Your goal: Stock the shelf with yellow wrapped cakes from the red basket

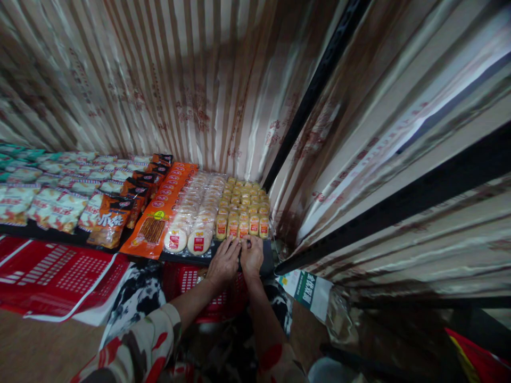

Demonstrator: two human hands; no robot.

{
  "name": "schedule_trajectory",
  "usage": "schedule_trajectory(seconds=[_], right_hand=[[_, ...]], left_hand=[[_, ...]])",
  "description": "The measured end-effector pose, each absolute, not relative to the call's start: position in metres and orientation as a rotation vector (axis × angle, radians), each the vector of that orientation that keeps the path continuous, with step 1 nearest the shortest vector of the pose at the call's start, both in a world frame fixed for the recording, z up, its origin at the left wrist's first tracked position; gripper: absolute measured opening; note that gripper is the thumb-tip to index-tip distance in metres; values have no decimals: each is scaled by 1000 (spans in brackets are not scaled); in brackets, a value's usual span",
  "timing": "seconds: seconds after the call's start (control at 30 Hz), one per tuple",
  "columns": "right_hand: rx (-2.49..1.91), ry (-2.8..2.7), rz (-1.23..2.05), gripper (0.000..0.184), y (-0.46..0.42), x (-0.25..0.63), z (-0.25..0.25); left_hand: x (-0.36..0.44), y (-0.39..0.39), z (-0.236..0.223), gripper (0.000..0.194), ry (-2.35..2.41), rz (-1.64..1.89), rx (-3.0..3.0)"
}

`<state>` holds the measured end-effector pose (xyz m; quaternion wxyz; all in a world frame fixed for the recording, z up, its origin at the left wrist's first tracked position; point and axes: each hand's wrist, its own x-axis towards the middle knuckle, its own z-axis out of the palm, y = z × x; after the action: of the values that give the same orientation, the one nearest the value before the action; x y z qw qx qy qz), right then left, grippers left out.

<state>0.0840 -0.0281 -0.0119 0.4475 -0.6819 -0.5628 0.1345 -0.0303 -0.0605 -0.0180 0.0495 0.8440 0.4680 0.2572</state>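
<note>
Both hands meet at the front edge of a black shelf, against rows of small yellow wrapped cakes (242,207) with red labels. My left hand (224,261) lies with its fingers stretched forward, the tips touching the lower front of the cakes. Beside it, my right hand (251,259) has its fingers curled in at the front row; whatever they may hold is hidden. Just left of the cakes stand rows of round white wrapped biscuits (187,240) with red labels. A large orange snack bag (154,226) showing brown sticks lies next to them.
Further left are orange-black snack bags (109,219) and white snack packs (56,207). Below the shelf are a red basket (191,279) and a red printed sheet (64,276). Black posts (315,90) and a striped curtain (191,80) close off the back and right. A green-white bag (309,292) lies lower right.
</note>
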Motion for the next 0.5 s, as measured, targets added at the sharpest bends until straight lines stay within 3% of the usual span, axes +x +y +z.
schedule_trajectory(seconds=[0.33,0.5], right_hand=[[-1629,-1368,383,12,-27,89,-20],[-1700,-1386,354,22,-29,84,-15]], left_hand=[[-31,-62,-15,46,1406,770,2609],[-30,-62,-16,46,1414,756,2613]])
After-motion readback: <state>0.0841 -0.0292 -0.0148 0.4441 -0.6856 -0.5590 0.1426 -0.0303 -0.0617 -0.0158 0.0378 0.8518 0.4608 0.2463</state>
